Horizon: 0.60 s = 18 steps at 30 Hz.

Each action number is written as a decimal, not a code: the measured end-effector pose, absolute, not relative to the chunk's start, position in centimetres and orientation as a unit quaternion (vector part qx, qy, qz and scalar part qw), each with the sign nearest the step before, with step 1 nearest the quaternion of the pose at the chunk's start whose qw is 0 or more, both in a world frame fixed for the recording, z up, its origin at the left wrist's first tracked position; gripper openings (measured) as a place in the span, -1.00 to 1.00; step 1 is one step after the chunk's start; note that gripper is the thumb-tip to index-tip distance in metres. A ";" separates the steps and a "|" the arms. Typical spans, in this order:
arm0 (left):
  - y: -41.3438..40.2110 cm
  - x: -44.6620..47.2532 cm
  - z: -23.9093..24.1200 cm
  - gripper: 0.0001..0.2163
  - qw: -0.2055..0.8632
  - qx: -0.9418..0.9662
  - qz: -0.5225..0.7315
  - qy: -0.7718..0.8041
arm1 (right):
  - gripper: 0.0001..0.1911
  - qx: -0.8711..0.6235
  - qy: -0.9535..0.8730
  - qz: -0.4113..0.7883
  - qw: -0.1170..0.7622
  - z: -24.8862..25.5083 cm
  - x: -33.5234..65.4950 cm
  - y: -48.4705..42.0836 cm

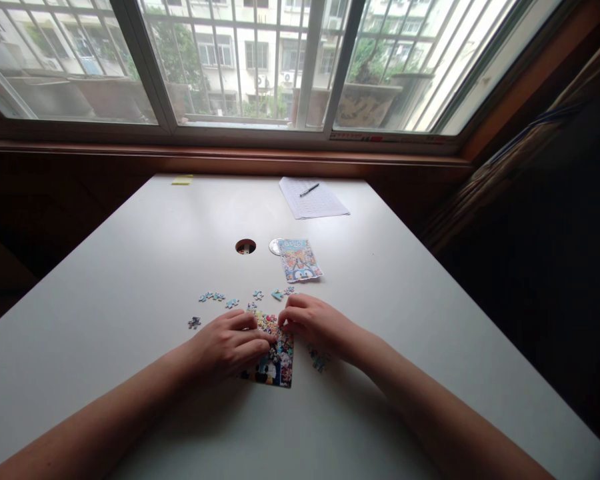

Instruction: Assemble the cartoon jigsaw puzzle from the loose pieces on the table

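A partly assembled jigsaw puzzle [287, 367] lies on the white table in front of me, with a dark lower part and a multicoloured upper part. My left hand [237, 343] rests over its left side, fingers stretched out across the pieces. At the puzzle's upper right edge is my right hand [307, 319], its fingers curled and pressed together; whatever they hold is hidden. Loose puzzle pieces [232, 303] are scattered above the puzzle, and one dark puzzle piece [194, 323] sits apart on the left. More pieces [318, 360] lie beneath my right wrist.
A colourful picture sheet [301, 260] partly covers a round silvery disc [275, 247], beside a round hole [245, 247] in the table [130, 287]. Farther back lie papers [325, 203] with a pen [309, 190] and a yellow slip [182, 180]. A barred window [240, 127] stands behind.
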<state>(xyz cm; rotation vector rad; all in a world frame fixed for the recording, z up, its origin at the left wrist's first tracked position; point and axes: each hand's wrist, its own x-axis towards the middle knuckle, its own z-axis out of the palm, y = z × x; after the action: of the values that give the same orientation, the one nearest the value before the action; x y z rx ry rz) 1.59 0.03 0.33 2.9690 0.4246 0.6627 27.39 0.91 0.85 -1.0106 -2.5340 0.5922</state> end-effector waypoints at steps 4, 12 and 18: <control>0.1 1.6 0.1 -0.93 0.036 0.967 0.213 0.138 | -0.89 -0.356 -0.900 0.194 0.161 0.9 27.2 1.0; 0.1 1.6 0.2 -0.93 0.033 0.965 0.225 0.131 | -0.90 -0.347 -0.906 0.184 0.159 0.6 27.3 0.9; 0.2 1.8 0.1 -0.90 0.065 0.964 0.230 0.116 | -0.91 -0.339 -0.912 0.174 0.154 0.6 27.3 1.0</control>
<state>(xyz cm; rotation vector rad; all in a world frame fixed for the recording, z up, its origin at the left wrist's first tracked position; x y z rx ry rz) 1.81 0.22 0.15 2.9087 0.3513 0.6928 27.27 0.99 0.64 -0.9705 -2.6132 0.4998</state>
